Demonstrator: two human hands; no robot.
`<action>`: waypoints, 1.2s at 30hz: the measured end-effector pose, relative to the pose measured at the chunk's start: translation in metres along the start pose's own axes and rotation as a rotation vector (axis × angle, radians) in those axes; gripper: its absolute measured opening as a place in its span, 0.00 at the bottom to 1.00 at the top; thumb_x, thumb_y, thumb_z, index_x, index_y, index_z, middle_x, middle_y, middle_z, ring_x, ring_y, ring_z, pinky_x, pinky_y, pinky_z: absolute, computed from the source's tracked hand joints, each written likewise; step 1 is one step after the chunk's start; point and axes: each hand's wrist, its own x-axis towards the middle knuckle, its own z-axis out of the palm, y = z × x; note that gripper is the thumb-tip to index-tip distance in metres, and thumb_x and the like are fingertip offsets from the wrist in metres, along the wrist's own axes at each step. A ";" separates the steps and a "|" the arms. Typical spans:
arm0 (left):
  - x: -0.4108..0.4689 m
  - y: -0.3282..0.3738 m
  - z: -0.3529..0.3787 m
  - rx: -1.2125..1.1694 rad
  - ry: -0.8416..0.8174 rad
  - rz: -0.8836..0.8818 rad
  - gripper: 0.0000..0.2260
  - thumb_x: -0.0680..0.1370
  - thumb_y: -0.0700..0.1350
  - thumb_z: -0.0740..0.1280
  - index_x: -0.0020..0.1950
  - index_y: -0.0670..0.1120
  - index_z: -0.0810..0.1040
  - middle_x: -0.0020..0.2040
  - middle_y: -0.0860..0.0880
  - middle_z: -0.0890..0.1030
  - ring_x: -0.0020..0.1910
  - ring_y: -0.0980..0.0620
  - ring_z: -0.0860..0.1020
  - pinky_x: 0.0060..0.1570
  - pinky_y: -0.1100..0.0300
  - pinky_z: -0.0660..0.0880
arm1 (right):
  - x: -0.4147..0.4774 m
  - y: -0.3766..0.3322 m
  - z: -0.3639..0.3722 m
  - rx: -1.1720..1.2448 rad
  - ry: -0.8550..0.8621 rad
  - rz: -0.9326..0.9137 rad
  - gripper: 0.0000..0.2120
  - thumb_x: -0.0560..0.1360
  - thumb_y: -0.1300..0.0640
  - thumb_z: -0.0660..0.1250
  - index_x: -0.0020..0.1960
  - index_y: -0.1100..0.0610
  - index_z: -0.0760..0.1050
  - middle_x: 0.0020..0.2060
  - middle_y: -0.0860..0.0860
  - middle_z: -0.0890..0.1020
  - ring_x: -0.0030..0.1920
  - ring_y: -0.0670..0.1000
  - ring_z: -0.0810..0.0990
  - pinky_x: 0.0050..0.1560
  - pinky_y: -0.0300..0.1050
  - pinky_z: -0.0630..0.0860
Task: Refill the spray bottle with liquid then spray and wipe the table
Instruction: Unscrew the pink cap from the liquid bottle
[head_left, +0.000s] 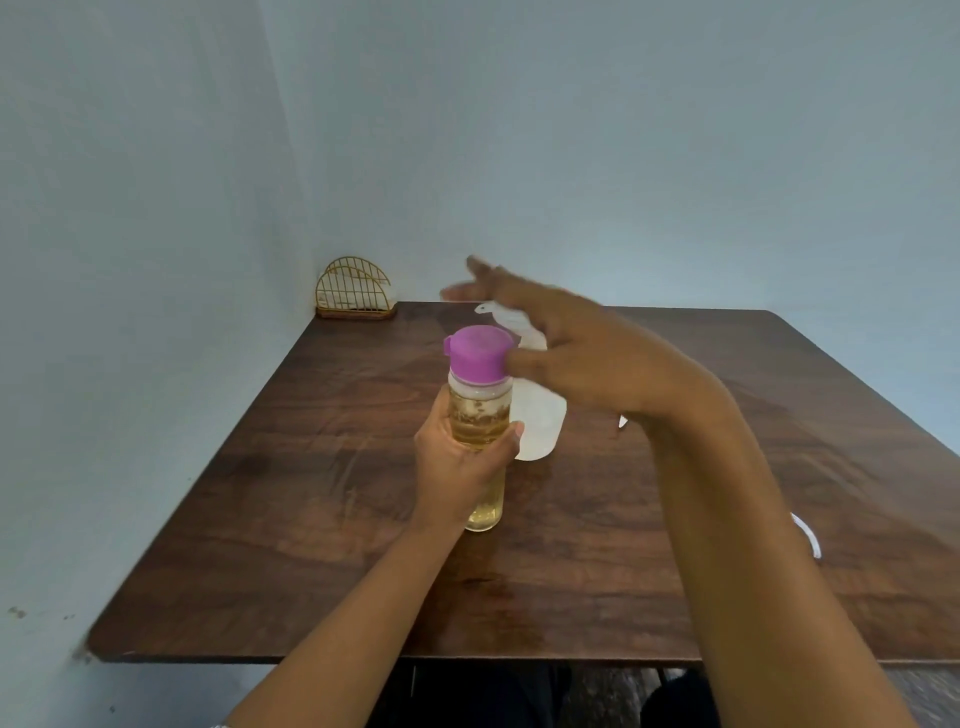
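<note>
My left hand (460, 462) grips a clear bottle (479, 415) of yellowish liquid with a purple cap (478, 352), held upright above the brown wooden table (322, 493). Spread open, my right hand (561, 343) hovers just right of the cap, its thumb close to the cap's side and its fingers pointing away to the left. Behind both stands a white spray bottle (537, 426), mostly hidden; its nozzle shows near my right fingers.
A gold wire napkin holder (355, 291) stands in the far left corner against the wall. A white object (808, 535) lies near the right side, partly hidden by my right forearm. Walls close the table on the left and back.
</note>
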 end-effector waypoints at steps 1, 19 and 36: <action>0.000 0.000 0.000 0.007 0.003 -0.003 0.22 0.63 0.48 0.76 0.55 0.51 0.77 0.45 0.51 0.84 0.47 0.50 0.83 0.48 0.58 0.79 | 0.001 -0.002 -0.001 -0.038 0.122 0.025 0.18 0.77 0.55 0.64 0.65 0.42 0.71 0.70 0.40 0.68 0.70 0.42 0.65 0.66 0.39 0.64; 0.000 0.004 0.001 0.098 -0.008 -0.029 0.21 0.67 0.40 0.78 0.54 0.54 0.75 0.48 0.52 0.83 0.48 0.57 0.83 0.47 0.66 0.78 | 0.043 -0.018 -0.046 -0.490 -0.128 0.028 0.21 0.71 0.39 0.68 0.58 0.49 0.77 0.53 0.45 0.82 0.54 0.47 0.79 0.49 0.40 0.72; 0.000 0.003 0.000 0.098 -0.021 -0.030 0.21 0.68 0.36 0.76 0.57 0.50 0.75 0.50 0.49 0.83 0.50 0.55 0.83 0.49 0.64 0.78 | 0.047 -0.009 -0.041 -0.475 -0.054 -0.079 0.23 0.69 0.35 0.66 0.54 0.51 0.79 0.51 0.46 0.82 0.51 0.47 0.79 0.48 0.41 0.74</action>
